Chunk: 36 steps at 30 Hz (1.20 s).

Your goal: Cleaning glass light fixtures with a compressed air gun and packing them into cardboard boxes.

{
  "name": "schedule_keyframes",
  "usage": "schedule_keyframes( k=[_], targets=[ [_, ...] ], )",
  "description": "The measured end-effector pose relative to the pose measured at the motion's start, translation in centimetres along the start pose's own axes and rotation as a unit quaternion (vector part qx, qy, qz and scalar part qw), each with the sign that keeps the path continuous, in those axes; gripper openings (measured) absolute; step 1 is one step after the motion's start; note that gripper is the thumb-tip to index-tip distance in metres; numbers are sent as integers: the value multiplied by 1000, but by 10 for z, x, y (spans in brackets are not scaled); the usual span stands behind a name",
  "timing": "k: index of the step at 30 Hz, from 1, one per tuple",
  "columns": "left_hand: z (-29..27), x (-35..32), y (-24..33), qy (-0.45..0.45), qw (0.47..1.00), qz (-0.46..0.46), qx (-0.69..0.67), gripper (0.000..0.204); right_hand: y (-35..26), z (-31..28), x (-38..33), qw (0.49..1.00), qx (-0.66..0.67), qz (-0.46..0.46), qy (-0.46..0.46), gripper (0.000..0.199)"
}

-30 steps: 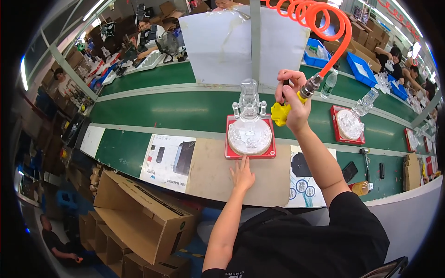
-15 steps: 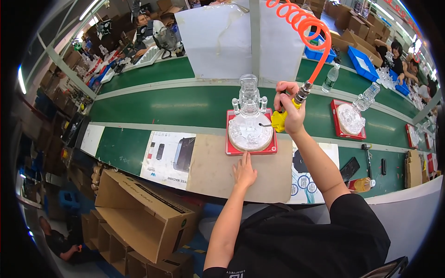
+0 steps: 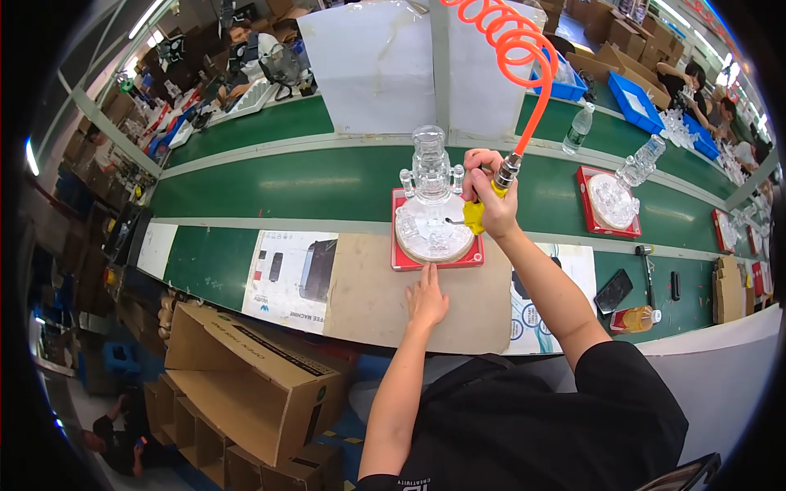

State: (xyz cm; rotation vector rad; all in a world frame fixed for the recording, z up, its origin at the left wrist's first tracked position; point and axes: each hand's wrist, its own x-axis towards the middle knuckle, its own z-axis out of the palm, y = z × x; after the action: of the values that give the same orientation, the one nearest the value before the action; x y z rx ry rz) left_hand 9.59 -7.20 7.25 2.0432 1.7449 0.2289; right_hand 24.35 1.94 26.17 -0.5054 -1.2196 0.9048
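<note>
Two hands [image 3: 494,203] [image 3: 427,300], one gripping one air gun [image 3: 474,218], one beside one red tray [image 3: 399,200]

The person's bare left forearm [image 3: 399,393] extends forward, its grip [image 3: 427,306] palm down with fingers [image 3: 430,278] outstretched. The right forearm [image 3: 542,280] slants inward and reaches farther ahead, its grip [image 3: 496,209] curled closed, thumb side up.

Below the near edge of the bench [image 3: 209,270] shows a loose black shirt [image 3: 524,421], creased in places, with short sleeves [image 3: 629,375] that leave both forearms bare. Pale print [image 3: 413,483] (partly cut off) marks its left side. The left hand [image 3: 428,301] and right hand [image 3: 496,206] are bare.
</note>
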Motion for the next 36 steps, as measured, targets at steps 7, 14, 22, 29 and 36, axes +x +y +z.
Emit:
schedule_keyframes(
  k=[7, 14, 22, 29, 36],
  targets=[
    [2, 2, 1, 2, 999, 13, 32, 84, 22, -6, -9, 999, 19, -1, 46, 4],
    [2, 5, 1, 13, 999, 12, 26, 85, 33, -10, -9, 999, -24, -26, 33, 4],
    [4, 1, 1, -1, 999, 8, 41, 83, 45, -16, -11, 996, -73, -24, 42, 8],
    [1, 1, 2, -6, 999, 5, 35, 84, 48, -15, -12, 996, -60, -40, 47, 7],
    [-2, 3, 5, -17, 999, -1, 36, 84, 41, -16, -6, 996, -38, -40, 70, 6]
  ],
)
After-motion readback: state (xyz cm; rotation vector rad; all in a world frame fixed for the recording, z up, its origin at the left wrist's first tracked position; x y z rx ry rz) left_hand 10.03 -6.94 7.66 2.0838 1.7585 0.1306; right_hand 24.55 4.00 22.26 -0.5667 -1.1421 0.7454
